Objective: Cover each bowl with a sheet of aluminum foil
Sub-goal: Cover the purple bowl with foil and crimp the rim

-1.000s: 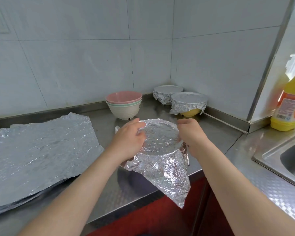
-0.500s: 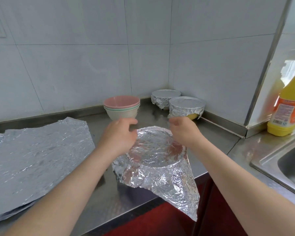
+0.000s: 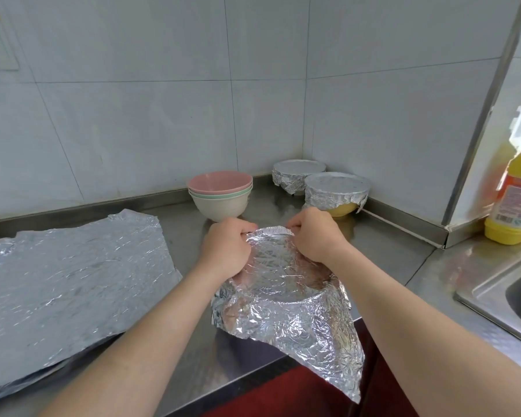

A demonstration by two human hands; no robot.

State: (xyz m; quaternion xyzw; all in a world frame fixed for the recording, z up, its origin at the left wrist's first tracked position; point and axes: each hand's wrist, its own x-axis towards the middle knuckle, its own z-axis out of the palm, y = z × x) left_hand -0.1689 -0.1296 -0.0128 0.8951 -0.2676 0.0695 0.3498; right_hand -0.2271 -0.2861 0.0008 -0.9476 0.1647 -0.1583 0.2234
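Observation:
A crumpled foil sheet [image 3: 286, 296] drapes over a bowl in front of me; the bowl itself is hidden under it. My left hand [image 3: 226, 248] and my right hand [image 3: 313, 236] curl their fingers over the far rim and press the foil's edge down around it. A loose foil corner hangs past the counter's front edge. Behind stand a stack of bare bowls [image 3: 220, 195], pink on top, and two foil-covered bowls [image 3: 298, 176] [image 3: 336, 191] in the corner.
A pile of flat foil sheets [image 3: 69, 275] lies on the steel counter [image 3: 382, 245] to the left. A yellow bottle [image 3: 515, 188] stands at the right beside a sink [image 3: 512, 284]. Tiled walls close the back and right.
Both hands slid from the bowl's sides to its far rim, and their fingers now curl down over the foil edge there. The view shifted slightly.

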